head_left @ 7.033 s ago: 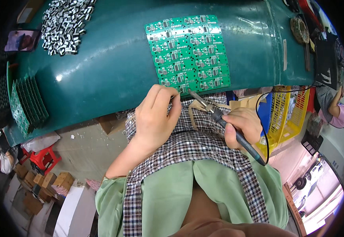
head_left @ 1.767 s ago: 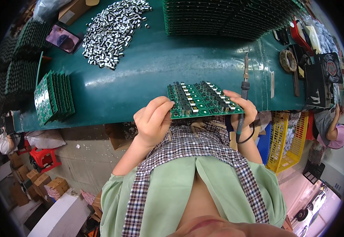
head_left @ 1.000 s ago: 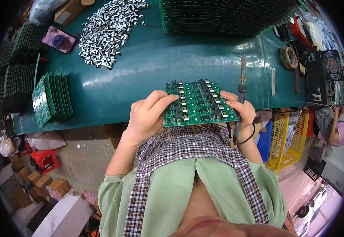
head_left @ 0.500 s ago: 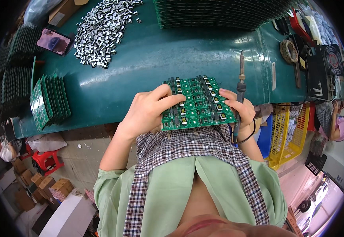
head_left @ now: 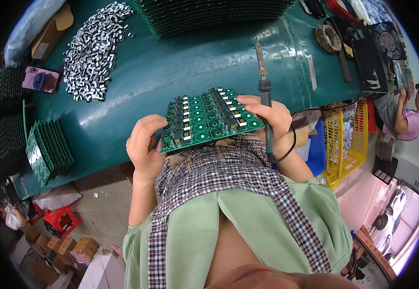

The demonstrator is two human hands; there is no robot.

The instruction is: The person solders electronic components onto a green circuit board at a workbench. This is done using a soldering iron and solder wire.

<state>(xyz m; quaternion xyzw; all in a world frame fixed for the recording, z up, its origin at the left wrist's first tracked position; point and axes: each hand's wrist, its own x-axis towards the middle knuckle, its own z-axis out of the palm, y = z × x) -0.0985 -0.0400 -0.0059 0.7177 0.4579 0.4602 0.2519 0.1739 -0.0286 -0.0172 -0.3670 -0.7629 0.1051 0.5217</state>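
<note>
Far left stock: a short row of green boards (head_left: pixel 49 150) is standing on edge near the left rim of the tabletop (head_left: pixel 180 62).
Phone: a phone (head_left: pixel 41 79) with a lit screen is lying flat beyond that row, close to the tabletop's left end.
Loose parts: a heap of small silver components (head_left: pixel 94 50) is lying just right of the phone, well apart from both hands.
Left hand: the left hand (head_left: pixel 144 147) is gripping the left edge of the circuit board panel (head_left: pixel 209 118); its grip is clenched on the panel, fingers curling over the top face.
Panel position: the green panel is being held tilted above the near edge of the tabletop, just over the checked apron (head_left: pixel 219 168), between the two hands.
Panel face: rows of dark and white components are showing on its upper side.
Rear stock: a long stack of green boards (head_left: pixel 214 12) is lying along the far side of the tabletop.
Right hand: the right hand (head_left: pixel 272 120) is supporting the panel's right edge while its grip is also clenched on the soldering iron (head_left: pixel 263 86).
Iron attitude: the iron is pointing away from the person, tip over the tabletop.
Far right: a yellow basket (head_left: pixel 344 139) is standing beside the tabletop.
</note>
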